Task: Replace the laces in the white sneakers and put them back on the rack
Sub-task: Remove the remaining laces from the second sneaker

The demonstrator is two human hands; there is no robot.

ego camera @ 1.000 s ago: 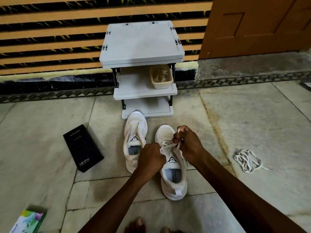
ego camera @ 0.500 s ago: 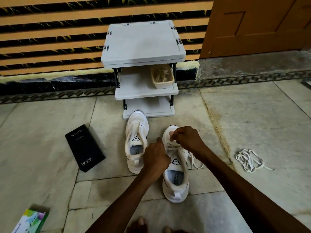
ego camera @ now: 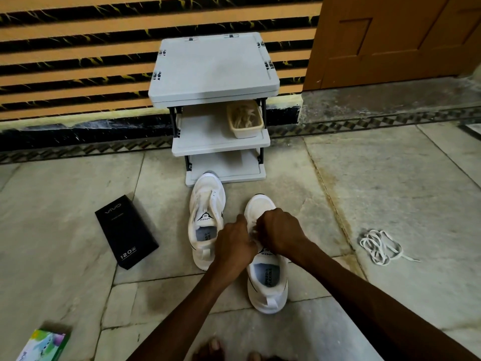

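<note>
**White sneaker under both hands on a stone floor**

Nearest the viewer, bare toes and a multicoloured cardboard box lie at the lower edge of the grey stone floor. Beyond them stands the near white mesh sneaker, heel toward the viewer. Over its tongue the right hand has its fingers curled down, pinching the white lace. The left hand touches it, fingers curled; its back hides whether they grip the lace. Just to the left stands the far white mesh sneaker, toe touching the grey three-tier plastic rack. A black rectangular carton lies further left, and a loose white shoelace bundle lies well apart to the right. A beige plastic basket sits on the rack's middle shelf.
</note>
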